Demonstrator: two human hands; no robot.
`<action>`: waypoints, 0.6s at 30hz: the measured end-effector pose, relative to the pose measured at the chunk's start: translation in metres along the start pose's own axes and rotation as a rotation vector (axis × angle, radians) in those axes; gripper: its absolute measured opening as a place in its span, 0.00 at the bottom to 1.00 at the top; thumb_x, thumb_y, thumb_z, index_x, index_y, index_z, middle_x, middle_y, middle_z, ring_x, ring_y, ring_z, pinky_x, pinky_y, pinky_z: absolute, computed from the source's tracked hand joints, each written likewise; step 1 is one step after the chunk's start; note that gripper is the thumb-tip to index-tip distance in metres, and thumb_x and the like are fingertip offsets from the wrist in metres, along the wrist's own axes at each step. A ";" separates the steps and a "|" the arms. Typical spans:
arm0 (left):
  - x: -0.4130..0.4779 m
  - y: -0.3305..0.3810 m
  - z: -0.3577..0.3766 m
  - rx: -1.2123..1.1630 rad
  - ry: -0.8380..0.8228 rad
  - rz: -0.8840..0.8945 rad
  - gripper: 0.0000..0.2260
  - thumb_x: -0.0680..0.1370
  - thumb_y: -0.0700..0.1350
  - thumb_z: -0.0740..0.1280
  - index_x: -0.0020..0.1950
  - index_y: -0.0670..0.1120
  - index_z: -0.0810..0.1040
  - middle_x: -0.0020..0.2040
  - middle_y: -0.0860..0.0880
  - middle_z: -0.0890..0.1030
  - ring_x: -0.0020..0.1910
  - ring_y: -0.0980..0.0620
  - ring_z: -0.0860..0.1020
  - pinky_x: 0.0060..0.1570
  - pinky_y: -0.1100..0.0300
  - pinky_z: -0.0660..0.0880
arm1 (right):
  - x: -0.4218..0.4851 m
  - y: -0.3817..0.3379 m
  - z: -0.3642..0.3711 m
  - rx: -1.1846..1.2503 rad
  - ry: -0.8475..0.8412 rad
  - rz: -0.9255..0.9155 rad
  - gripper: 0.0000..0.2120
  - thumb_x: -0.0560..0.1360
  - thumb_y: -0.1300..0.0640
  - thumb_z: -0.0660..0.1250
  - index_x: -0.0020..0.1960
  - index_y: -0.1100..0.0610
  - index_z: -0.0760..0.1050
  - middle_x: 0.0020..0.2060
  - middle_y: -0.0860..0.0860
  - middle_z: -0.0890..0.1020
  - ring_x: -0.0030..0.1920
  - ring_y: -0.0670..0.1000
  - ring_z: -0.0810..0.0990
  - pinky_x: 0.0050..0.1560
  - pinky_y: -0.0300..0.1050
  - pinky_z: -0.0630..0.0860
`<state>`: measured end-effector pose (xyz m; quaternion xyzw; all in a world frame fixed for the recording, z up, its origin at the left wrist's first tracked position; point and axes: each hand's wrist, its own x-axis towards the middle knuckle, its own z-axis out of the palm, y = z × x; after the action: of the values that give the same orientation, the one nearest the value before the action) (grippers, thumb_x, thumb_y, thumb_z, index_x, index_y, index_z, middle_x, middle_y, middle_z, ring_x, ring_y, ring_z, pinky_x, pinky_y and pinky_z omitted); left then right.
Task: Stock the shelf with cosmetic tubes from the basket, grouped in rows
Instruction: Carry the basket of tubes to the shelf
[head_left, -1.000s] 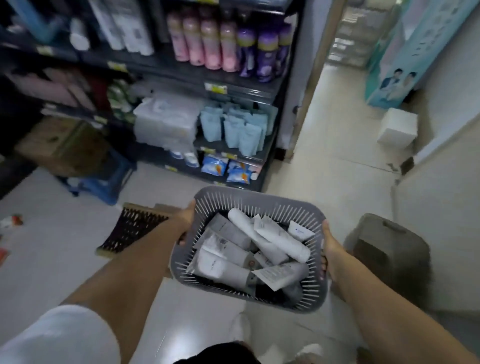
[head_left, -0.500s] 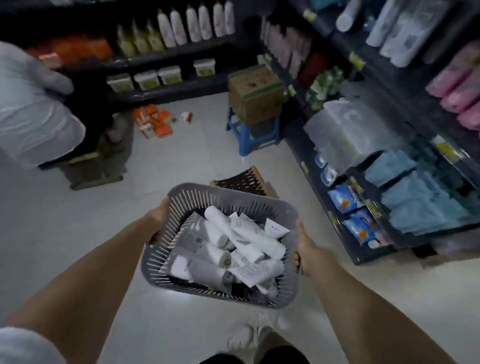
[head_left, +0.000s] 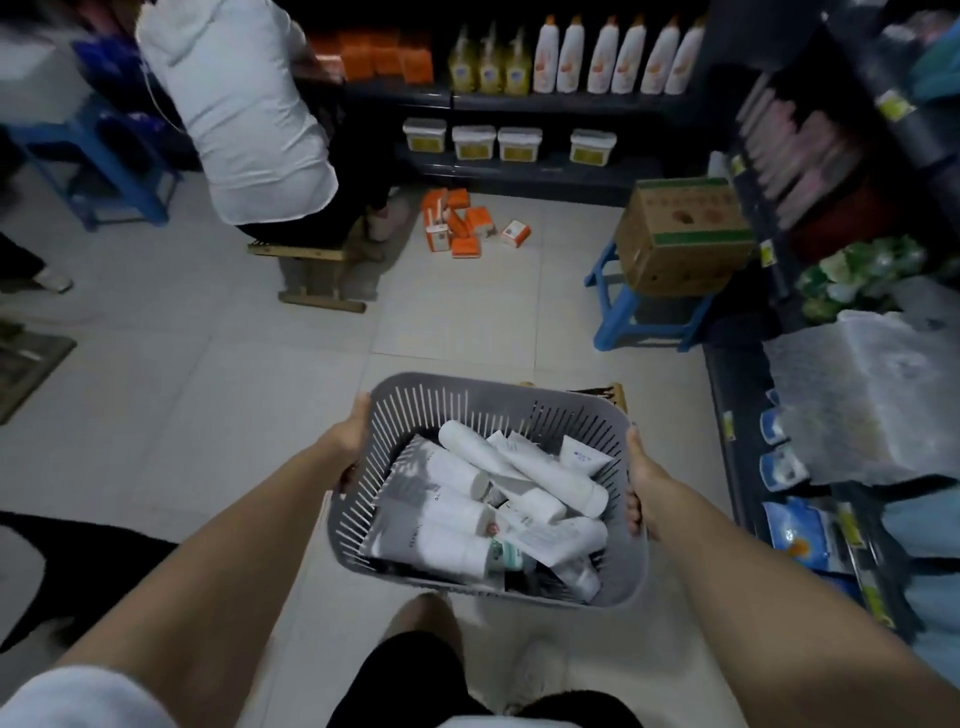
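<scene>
Between the two hands hangs the grey basket (head_left: 519, 410), carried over the tiled floor (head_left: 208, 405). The left hand (head_left: 350, 441) grips its left rim, fingers curled round the edge, and the right hand (head_left: 641, 488) grips the right rim the same way. The cosmetic tubes (head_left: 550, 473) lie heaped inside, white and grey, crossing one another. The basket looks full, so stocking seems not yet begun: every tube is left to place and group. Shelving (head_left: 737, 395) stands right of the right hand, and a far shelf (head_left: 571, 101) ahead of both; which one is meant I cannot tell.
</scene>
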<state>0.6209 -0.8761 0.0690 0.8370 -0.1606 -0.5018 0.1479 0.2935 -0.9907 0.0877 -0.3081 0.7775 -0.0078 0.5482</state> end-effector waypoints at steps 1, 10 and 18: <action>0.006 0.006 -0.005 0.002 -0.002 0.005 0.37 0.71 0.76 0.37 0.21 0.46 0.59 0.22 0.45 0.62 0.19 0.52 0.61 0.25 0.62 0.59 | 0.003 -0.011 0.004 -0.015 -0.007 -0.006 0.37 0.68 0.22 0.48 0.27 0.57 0.61 0.23 0.52 0.60 0.24 0.49 0.59 0.29 0.42 0.59; 0.094 0.136 -0.089 0.085 -0.104 0.098 0.37 0.72 0.75 0.39 0.20 0.46 0.60 0.22 0.46 0.64 0.18 0.51 0.63 0.24 0.64 0.59 | 0.024 -0.134 0.030 0.114 0.042 0.006 0.34 0.71 0.26 0.52 0.24 0.55 0.59 0.18 0.53 0.60 0.21 0.51 0.59 0.26 0.44 0.60; 0.131 0.319 -0.161 0.197 -0.110 0.360 0.38 0.70 0.77 0.39 0.24 0.44 0.62 0.23 0.44 0.65 0.19 0.48 0.65 0.24 0.62 0.61 | 0.029 -0.270 0.005 0.327 0.106 -0.058 0.34 0.71 0.26 0.54 0.25 0.55 0.60 0.19 0.53 0.62 0.19 0.52 0.60 0.23 0.43 0.62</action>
<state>0.7838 -1.2056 0.1681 0.7768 -0.3635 -0.4939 0.1435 0.4191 -1.2222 0.1557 -0.2363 0.7844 -0.1664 0.5489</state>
